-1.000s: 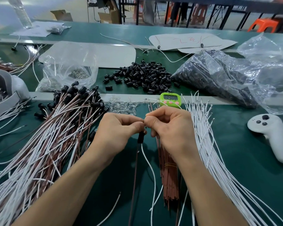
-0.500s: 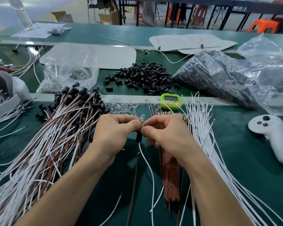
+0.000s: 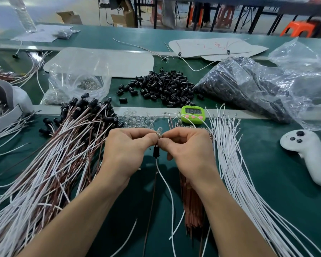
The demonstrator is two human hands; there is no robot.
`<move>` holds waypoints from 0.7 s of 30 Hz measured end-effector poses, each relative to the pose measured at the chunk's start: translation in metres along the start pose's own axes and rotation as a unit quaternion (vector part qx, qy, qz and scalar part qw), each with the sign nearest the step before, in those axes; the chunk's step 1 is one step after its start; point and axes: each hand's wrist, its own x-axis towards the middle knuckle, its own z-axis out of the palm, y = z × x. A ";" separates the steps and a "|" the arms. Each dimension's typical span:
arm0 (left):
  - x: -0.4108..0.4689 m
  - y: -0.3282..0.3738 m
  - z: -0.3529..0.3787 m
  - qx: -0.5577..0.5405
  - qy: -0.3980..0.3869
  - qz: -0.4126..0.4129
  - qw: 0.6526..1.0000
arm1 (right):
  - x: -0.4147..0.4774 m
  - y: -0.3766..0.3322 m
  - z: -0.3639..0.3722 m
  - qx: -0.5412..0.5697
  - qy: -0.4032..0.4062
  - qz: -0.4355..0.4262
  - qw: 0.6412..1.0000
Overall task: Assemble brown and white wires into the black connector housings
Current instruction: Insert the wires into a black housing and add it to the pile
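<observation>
The left hand (image 3: 126, 147) and the right hand (image 3: 189, 149) meet above the dark green table mat (image 3: 267, 182); each pinches, thumb against forefinger, the small clear bulb (image 3: 159, 131) at the top of one short black plastic connector housing (image 3: 156, 152), which hangs in the air just below the fingertips; a thin white wire (image 3: 167, 188) and a thin brown wire (image 3: 152, 199) trail from its lower end towards the person; this unit looks wired and in its last fitting, though I cannot tell whether the bulb is fully seated. On the left lies a large heap of finished brown-and-white wire pairs capped with black housings (image 3: 63, 154), so a good share seems done; plenty is left: a loose pile of empty black housings (image 3: 163, 88) further back, a straight bundle of brown wires (image 3: 193, 201) under the right wrist, and a fan of loose white wires (image 3: 235, 164) just beside it.
</observation>
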 end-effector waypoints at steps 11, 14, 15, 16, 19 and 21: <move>0.000 0.001 0.000 0.031 -0.039 0.039 0.998 | 0.002 -0.004 -0.012 -0.047 -0.036 0.001 0.998; 0.000 -0.001 -0.002 0.055 -0.038 0.049 0.997 | -0.001 -0.004 -0.012 -0.097 -0.039 -0.038 0.994; 0.000 -0.001 -0.002 0.060 -0.036 0.049 0.996 | -0.001 -0.004 -0.012 -0.113 -0.042 -0.051 0.991; 0.001 -0.002 -0.003 0.063 -0.034 0.048 0.996 | -0.001 -0.003 -0.012 -0.124 -0.045 -0.060 0.989; 0.002 -0.003 -0.005 0.067 -0.037 0.046 0.996 | 0.000 -0.001 -0.011 -0.126 -0.047 -0.070 0.988; 0.004 -0.003 -0.006 0.074 -0.042 0.044 0.995 | 0.000 0.000 -0.011 -0.120 -0.041 -0.073 0.989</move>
